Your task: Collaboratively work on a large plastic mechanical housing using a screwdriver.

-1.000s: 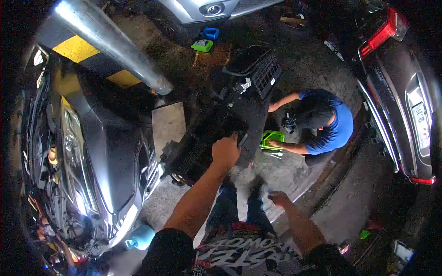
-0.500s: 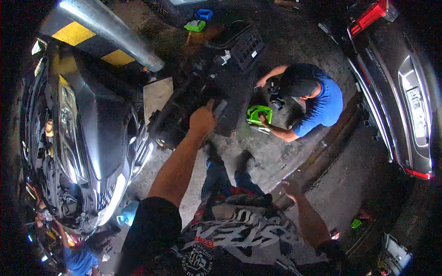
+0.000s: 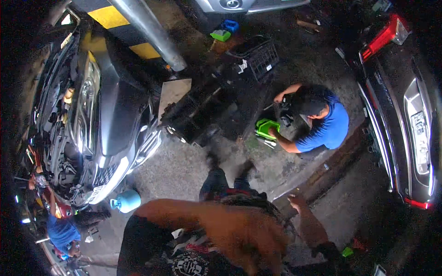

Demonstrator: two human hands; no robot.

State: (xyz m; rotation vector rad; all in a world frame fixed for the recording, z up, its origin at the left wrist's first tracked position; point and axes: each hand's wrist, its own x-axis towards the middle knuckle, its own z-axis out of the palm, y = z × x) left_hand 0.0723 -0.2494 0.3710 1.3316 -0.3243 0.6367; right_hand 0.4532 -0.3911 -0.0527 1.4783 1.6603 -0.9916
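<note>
My left forearm bends across my shirt, and my left hand [image 3: 258, 234] is a blur in front of my belly. Its fingers are too smeared to read, and anything in them cannot be made out. My right hand [image 3: 298, 202] hangs to the right of my waist, away from any object; its fingers look partly spread, with nothing seen in them. Ahead of my feet lies a large dark, box-like part [image 3: 198, 110], its details lost in shadow. Behind it rests a black grid-patterned plastic crate [image 3: 264, 60].
A co-worker in a blue shirt [image 3: 329, 119] crouches at right, one hand at a bright green tray [image 3: 267, 128]. Cars flank me: a dark hood [image 3: 115, 101] left, a rear bumper [image 3: 391, 129] right. A metal post [image 3: 152, 34] and light-blue tank [image 3: 126, 201] stand left. Another person [image 3: 64, 230] works lower left.
My left hand has drawn back from over the dark part to my belly. My view has shifted, so the surroundings appear moved. The co-worker stays crouched at the green tray.
</note>
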